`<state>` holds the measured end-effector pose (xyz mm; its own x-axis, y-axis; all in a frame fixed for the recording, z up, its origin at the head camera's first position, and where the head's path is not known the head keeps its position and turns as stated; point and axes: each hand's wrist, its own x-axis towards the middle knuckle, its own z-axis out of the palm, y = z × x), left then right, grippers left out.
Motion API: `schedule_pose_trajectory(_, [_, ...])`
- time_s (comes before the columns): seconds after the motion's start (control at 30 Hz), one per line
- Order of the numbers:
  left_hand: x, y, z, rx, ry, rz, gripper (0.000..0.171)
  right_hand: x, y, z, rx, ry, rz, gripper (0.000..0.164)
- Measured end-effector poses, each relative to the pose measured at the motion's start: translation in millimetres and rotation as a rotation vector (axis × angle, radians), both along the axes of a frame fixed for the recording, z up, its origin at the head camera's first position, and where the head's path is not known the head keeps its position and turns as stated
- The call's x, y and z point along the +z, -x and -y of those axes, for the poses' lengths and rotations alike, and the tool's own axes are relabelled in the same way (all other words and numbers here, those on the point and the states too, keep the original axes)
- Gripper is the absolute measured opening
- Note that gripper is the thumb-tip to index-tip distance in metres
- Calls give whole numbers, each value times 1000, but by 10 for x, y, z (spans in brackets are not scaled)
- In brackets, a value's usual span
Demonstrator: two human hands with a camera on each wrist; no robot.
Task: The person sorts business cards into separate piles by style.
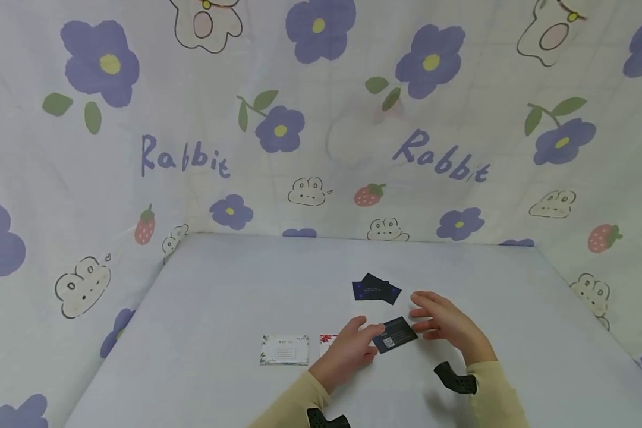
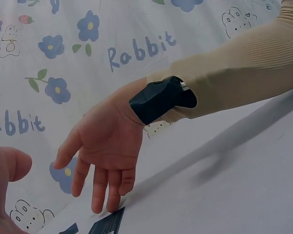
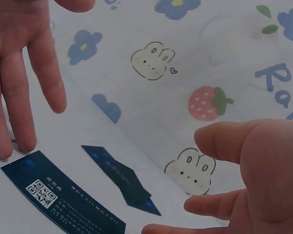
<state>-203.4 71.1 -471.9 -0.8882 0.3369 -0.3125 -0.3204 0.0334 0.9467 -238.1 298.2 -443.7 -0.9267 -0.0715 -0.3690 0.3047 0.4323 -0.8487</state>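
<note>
A dark business card [image 1: 395,335] with a QR code lies between the two hands. My left hand [image 1: 349,349] is at its left edge, fingers extended; in the right wrist view the fingertips [image 3: 27,141] are right at the card's short edge. To the right of the card is my right hand [image 1: 449,324], its fingers spread and nothing in them. In the left wrist view the right hand [image 2: 110,144] hangs palm-on with its fingertips close above the dark card [image 2: 107,223]. Farther back lie overlapping dark cards [image 1: 374,289].
A white card stack with a leafy border [image 1: 285,349] lies to the left on the white table [image 1: 203,309]. Beside it, a card with red flowers [image 1: 327,340] is partly hidden by the left hand. A printed curtain [image 1: 342,160] stands behind and at both sides.
</note>
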Motion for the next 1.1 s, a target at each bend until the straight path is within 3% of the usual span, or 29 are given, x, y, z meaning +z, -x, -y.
schedule_pose_trajectory(0.43, [23, -10, -26, 10, 3, 7, 78, 19, -1, 20, -17, 25, 26, 75])
schedule_pose_trajectory(0.87, [-12, -9, -103, 71, 8, -16, 79, 73, -97, -3, -24, 81, 16, 74])
schedule_pose_trajectory(1.1, [-5, -23, -65, 39, 27, -35, 79, 76, -152, -14, -36, 44, 1, 71])
